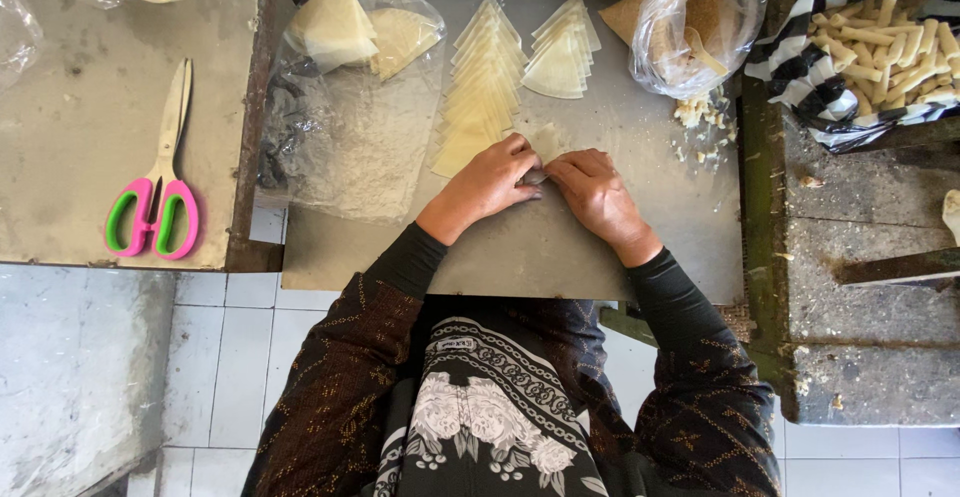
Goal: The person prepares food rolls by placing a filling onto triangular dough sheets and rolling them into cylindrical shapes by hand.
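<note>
My left hand (488, 183) and my right hand (597, 195) meet at the middle of a grey metal worktop (560, 247). Both sets of fingers pinch a small pale dough wrapper piece (546, 144) that lies between them, mostly hidden under the fingertips. Just beyond my left hand lies a long overlapping row of thin triangular pastry wrappers (482, 87). A smaller stack of triangular wrappers (561, 52) sits to its right.
A clear plastic bag with folded wrappers (355, 37) lies at the left of the worktop. A plastic bag of crumbly filling with a spoon (697, 32) stands at the back right, crumbs (702, 117) beside it. Finished rolled sticks (895, 47) fill a striped-lined container. Pink-and-green scissors (155, 192) rest on the left table.
</note>
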